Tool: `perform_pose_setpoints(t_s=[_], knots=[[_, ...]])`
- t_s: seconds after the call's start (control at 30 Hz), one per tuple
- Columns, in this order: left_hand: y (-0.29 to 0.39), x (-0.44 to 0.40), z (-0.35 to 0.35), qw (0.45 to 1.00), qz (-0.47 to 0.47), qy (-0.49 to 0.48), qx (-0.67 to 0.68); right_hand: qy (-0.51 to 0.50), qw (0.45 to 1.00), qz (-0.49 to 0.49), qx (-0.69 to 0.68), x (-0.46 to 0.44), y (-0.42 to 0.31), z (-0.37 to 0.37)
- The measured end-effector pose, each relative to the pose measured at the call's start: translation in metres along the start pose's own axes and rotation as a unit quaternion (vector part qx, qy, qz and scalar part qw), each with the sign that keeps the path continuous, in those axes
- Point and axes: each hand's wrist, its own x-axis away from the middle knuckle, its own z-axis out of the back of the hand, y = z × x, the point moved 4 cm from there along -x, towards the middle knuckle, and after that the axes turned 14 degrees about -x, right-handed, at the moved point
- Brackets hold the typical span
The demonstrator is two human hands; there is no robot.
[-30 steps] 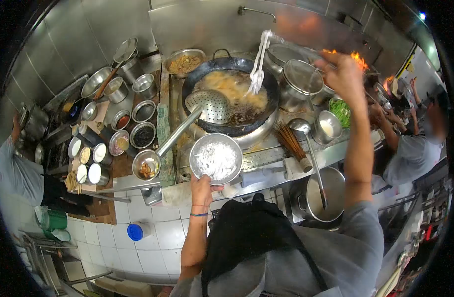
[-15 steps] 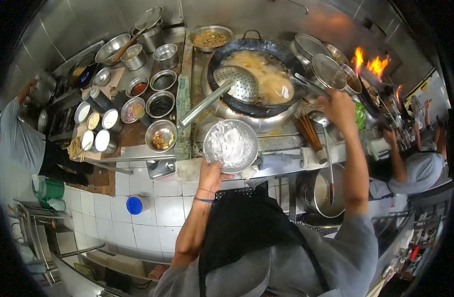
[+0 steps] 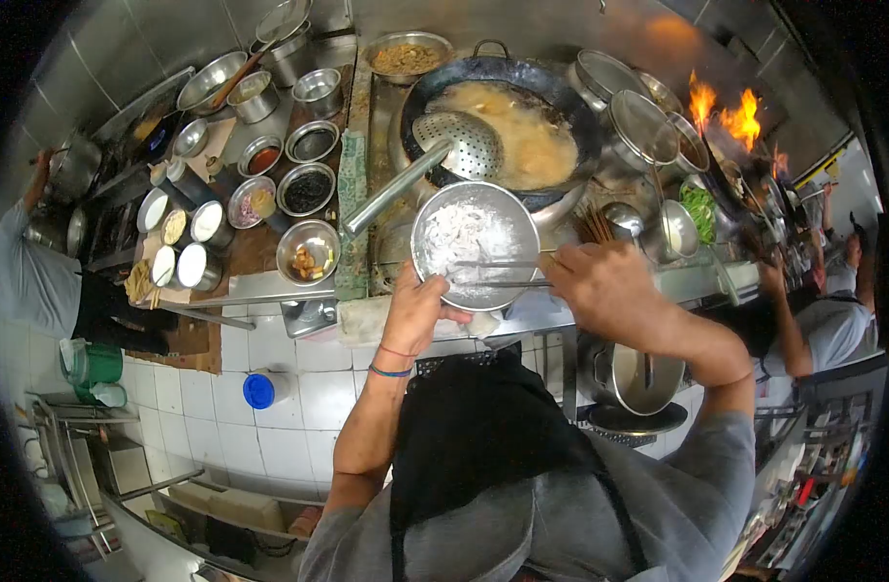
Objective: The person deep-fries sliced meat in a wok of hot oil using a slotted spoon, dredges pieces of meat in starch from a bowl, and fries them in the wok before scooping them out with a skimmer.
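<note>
My left hand (image 3: 411, 315) grips the near-left rim of a metal bowl (image 3: 524, 225) with white flour (image 3: 459, 228) in it. The fingers of my right hand (image 3: 604, 291) are closed round metal tongs (image 3: 508, 283), whose two thin arms reach into the flour. Past the bowl sits a black wok (image 3: 575, 107) of bubbling yellowish oil (image 3: 537, 145). A large perforated skimmer (image 3: 478, 145) rests in the wok, its thick handle slanting out toward the near left.
Metal bowls of seasonings (image 3: 309, 192) and white containers (image 3: 199, 267) stand on the left counter. Strainers (image 3: 643, 126) and a ladle (image 3: 621, 218) lie right of the wok. Flames (image 3: 740, 118) rise at the far right, near a co-worker (image 3: 818, 325). A pot (image 3: 609, 373) stands below.
My right hand has come back from the wok to the bowl, bringing the tongs into the flour. The bowl has risen slightly and moved right. The pale piece seen at the wok's right has gone from view.
</note>
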Motion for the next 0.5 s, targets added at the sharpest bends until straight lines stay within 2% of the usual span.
perform_pose_setpoints(t_s=[0.03,0.13,0.3,0.5], knots=[[-0.001,-0.001,-0.001,1.0,0.0,-0.002,0.007,-0.011,1.0,0.011,0.01,0.0,0.002,-0.004],[-0.007,-0.004,-0.004,0.999,-0.005,0.027,0.018,0.052,0.998,0.003,-0.027,0.006,0.018,0.017],[-0.022,-0.014,-0.007,0.997,0.011,0.078,0.012,0.179,0.98,-0.042,-0.083,0.014,0.048,0.089],[-0.037,-0.033,-0.022,0.993,-0.001,0.12,0.009,0.331,0.936,-0.116,-0.039,0.015,0.114,0.133]])
